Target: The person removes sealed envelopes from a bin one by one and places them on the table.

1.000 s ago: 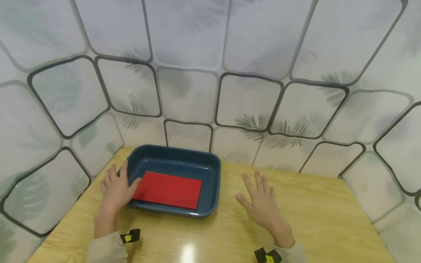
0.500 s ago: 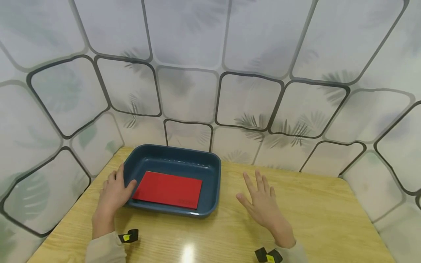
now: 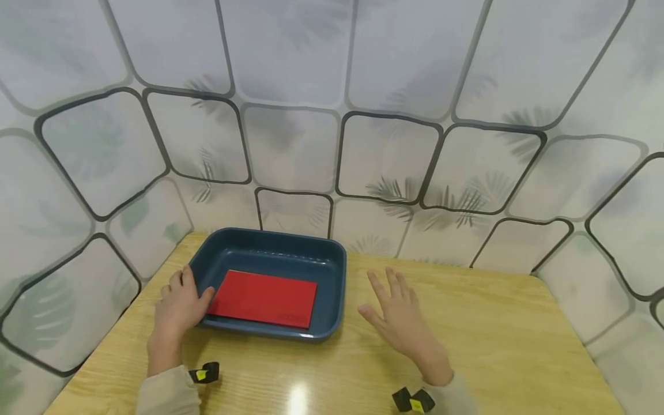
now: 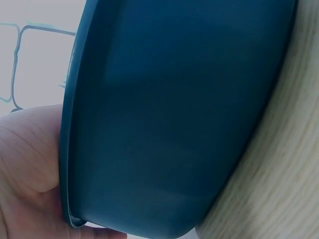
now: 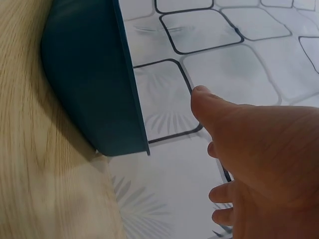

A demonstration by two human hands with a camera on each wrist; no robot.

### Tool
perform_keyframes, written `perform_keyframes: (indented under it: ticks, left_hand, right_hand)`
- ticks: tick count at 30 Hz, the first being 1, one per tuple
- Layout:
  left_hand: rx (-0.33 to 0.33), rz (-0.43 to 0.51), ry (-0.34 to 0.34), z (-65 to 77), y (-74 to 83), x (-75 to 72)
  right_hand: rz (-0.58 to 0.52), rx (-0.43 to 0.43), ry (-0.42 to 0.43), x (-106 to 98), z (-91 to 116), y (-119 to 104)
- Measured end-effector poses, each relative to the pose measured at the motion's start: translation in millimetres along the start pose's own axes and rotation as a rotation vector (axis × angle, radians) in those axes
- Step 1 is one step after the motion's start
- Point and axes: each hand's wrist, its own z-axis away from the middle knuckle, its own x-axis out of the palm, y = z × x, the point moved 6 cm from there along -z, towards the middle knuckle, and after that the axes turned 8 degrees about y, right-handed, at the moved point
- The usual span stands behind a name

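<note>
A deep blue rectangular tray (image 3: 290, 242) with rounded corners stands on the table. In it lies a flat red rectangle like an envelope (image 3: 264, 298), with faint marks near its lower right corner. My left hand (image 3: 178, 305) grips the tray's left rim, thumb over the inner side and fingers along the outside. In the left wrist view, the palm (image 4: 30, 164) lies against the rim and fingertips show below it. Right of the tray, my right hand (image 3: 402, 323) hovers with fingers spread, holding nothing. The right wrist view shows its thumb (image 5: 209, 104) apart from the tray's wall (image 5: 89, 84).
The light wood table (image 3: 482, 323) extends right of the tray and toward me. A pale patterned wall covering (image 3: 290, 150) encloses the table at the back and both sides, close behind the tray. Black wrist straps (image 3: 207, 373) sit at both cuffs.
My left hand has drawn its spread fingers in and settled on the tray's left rim. My right hand has shifted slightly left toward the tray. The tray and red rectangle stay in place.
</note>
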Motion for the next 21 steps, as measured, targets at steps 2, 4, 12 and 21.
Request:
perform_keyframes:
  ticks: [2, 4, 12, 21]
  left_hand:
    - [0.001, -0.003, 0.003, -0.3, -0.4, 0.0]
    - [0.002, -0.007, 0.006, -0.5, -0.9, 0.1]
    - [0.001, -0.011, 0.007, 0.1, -3.2, 0.8]
    - [0.008, -0.008, 0.006, 1.0, -1.1, -0.2]
  right_hand:
    - [0.0, -0.019, 0.007, 2, -2, -4]
    - [0.001, -0.035, 0.014, 4, -4, -8]
    - [0.011, -0.102, -0.002, 16, -13, -26]
    - [0.012, -0.205, -0.049, 29, -30, -57]
